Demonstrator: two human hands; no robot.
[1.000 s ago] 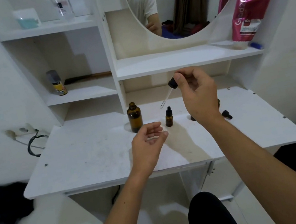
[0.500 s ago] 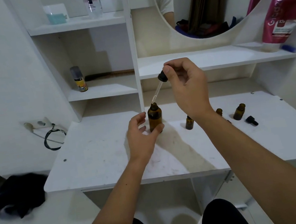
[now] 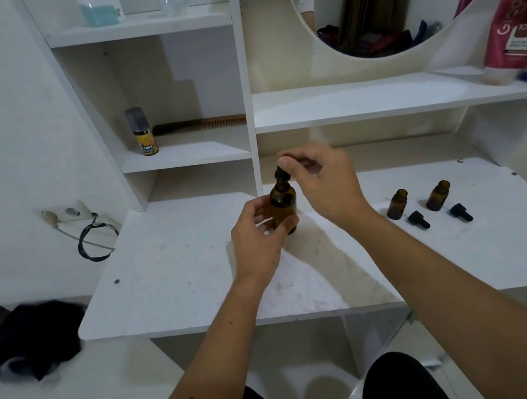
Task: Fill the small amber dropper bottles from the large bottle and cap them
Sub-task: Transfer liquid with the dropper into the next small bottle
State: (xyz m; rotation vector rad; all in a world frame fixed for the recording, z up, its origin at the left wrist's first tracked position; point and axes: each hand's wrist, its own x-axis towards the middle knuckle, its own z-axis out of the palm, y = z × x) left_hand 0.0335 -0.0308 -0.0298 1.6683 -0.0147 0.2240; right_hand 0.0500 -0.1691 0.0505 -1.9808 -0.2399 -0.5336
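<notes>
Amber large bottle (image 3: 285, 208) half-hidden in left hand (image 3: 258, 239) grip; right hand (image 3: 325, 186) pinching dropper cap (image 3: 281, 176), pipette unseen.

**Lighting and picture quality: head view**

- Overall: soft, even indoor light with a cool white cast; moderately bright, no harsh highlights.
- Source: seems overhead and behind the wearer, judging by shadows falling forward.
- Shadows: broad, diffuse shadows of both forearms spread across the table (image 3: 171, 282) at frame centre; shelf recesses at upper centre hold soft grey shading.
- Glare: pale sheen along the long shelf (image 3: 378, 102) at centre right.
- Blur: the hands show slight motion smear; the right hand (image 3: 325, 186) is softest at the fingertips.
- Distortion: strong wide-angle bowing; verticals lean outward at left and right edges.
- Dark zones: lower right corner and lower left floor patch lose detail.
</notes>
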